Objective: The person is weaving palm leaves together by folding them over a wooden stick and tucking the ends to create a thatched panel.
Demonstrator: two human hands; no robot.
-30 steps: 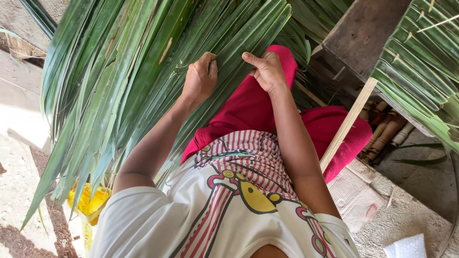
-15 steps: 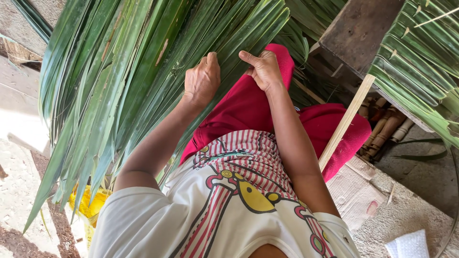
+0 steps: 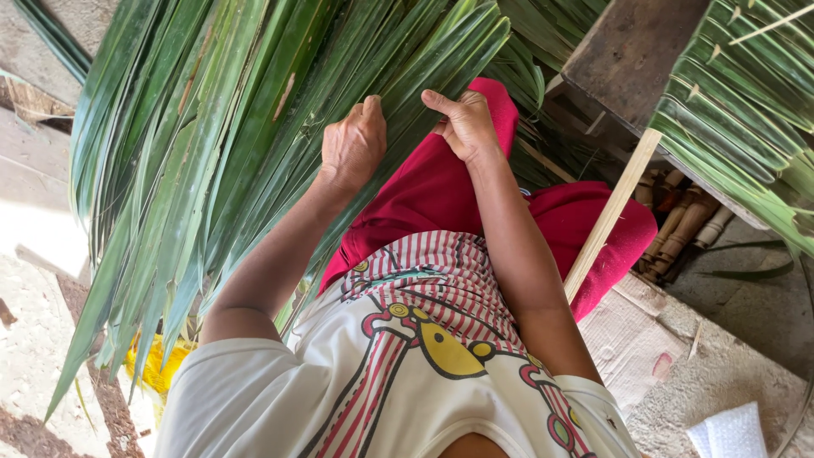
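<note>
Both hands work a fan of long green palm leaves [image 3: 254, 127] across the lap. Left hand [image 3: 352, 146] curled, fingers gripping a leaflet; right hand [image 3: 462, 123] pinches another beside it — a finished woven panel [image 3: 746, 102] hangs at right, many leaflets here loose.

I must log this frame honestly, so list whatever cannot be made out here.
- Head view: fingertips of the left hand curl into the palm leaves; the grip is hidden.
- Head view: right hand has its palm side turned away, so anything pinched there is hidden.
- Head view: the leaves' far ends are cut off by the top edge.
- Head view: the yellow thing is mostly covered by leaf tips.
</note>
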